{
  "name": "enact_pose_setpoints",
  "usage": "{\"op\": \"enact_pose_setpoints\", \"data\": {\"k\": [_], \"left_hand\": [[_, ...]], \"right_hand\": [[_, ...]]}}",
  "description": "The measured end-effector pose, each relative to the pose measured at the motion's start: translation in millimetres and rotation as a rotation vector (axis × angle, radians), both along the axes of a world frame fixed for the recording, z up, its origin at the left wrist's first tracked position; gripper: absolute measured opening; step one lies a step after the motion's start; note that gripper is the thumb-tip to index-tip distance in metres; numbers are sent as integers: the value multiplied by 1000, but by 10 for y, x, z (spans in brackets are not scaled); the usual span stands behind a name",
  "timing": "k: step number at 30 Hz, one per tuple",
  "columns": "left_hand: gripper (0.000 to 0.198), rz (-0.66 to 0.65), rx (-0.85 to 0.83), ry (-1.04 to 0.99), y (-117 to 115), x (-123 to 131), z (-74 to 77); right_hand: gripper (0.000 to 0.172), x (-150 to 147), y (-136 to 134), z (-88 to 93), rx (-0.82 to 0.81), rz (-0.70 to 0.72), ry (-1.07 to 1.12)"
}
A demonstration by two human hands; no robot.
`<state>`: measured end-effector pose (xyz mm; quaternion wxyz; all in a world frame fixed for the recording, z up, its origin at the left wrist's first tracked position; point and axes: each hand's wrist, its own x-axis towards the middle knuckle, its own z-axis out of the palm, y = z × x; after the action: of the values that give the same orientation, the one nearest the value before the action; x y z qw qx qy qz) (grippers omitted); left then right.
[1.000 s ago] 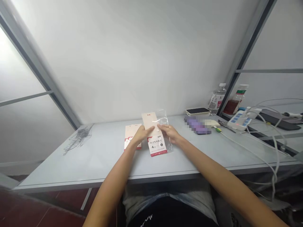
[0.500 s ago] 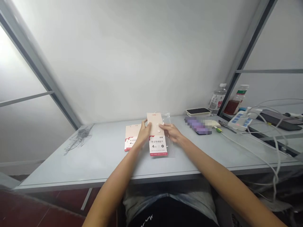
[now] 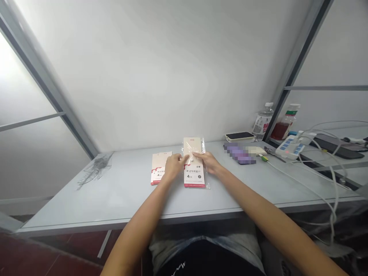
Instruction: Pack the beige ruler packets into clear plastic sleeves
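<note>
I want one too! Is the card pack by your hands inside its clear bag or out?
Inside: the clear plastic bag shows shiny edges beyond the card pack.

A clear plastic bottle [image 3: 263,123] and a bottle of reddish-brown liquid [image 3: 281,126] stand at the far right of a pale grey table [image 3: 115,199], behind a flat cream-and-black device [image 3: 240,136] and a pixelated, unreadable object [image 3: 240,155]. A white power strip [image 3: 290,147] sprouts white cables [image 3: 333,195] beside a dark slab [image 3: 339,142]; a dark, wispy tangle [image 3: 96,168] lies far left.
</note>
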<state>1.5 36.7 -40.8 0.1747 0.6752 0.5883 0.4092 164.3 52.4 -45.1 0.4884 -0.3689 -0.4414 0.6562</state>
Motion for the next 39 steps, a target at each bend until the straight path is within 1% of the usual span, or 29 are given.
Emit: {"op": "enact_pose_setpoints", "data": {"k": [1, 3, 6, 10, 13, 16, 19, 22, 25, 28, 32, 35, 37, 39], "left_hand": [[46, 34, 54, 27, -2, 4, 9], [43, 71, 99, 23, -4, 5, 26], [39, 106, 91, 7, -3, -4, 29], [37, 109, 58, 20, 0, -5, 10], [32, 37, 46, -8, -4, 16, -9], [28, -60, 15, -21, -17, 53, -44], [28, -125, 9, -23, -29, 77, -70], [31, -175, 16, -45, -30, 75, -52], [34, -230, 4, -138, -16, 67, -14], [34, -260, -67, -330, 0, 77, 4], [40, -270, -256, -526, -2, 100, 12], [40, -367, -316, -559, -10, 94, 30], [40, -422, -316, -555, -10, 78, 43], [39, -444, -303, -560, -5, 59, 52]], "right_hand": [[24, -6, 6, -9, 13, 9, 18], [24, -24, 11, -30, 23, 40, 29], [24, -67, -4, -60, 13, 70, 5], [25, -93, -22, -67, 9, 1, -35], [27, -90, -15, -73, 29, -53, -51], [31, -104, -9, -101, 47, -54, -33], [32, -119, -7, -126, 71, -61, -17], [32, -110, -1, -124, 92, -100, -19], [34, -89, -2, -94, 114, -116, -9], [32, -82, -23, -58, 139, -85, 9], [29, -86, -54, -35, 165, -26, 30], [29, -79, -62, -34, 165, 18, 37], [28, -73, -60, -35, 161, 30, 39], [28, -69, -54, -37, 147, 21, 29]]}}
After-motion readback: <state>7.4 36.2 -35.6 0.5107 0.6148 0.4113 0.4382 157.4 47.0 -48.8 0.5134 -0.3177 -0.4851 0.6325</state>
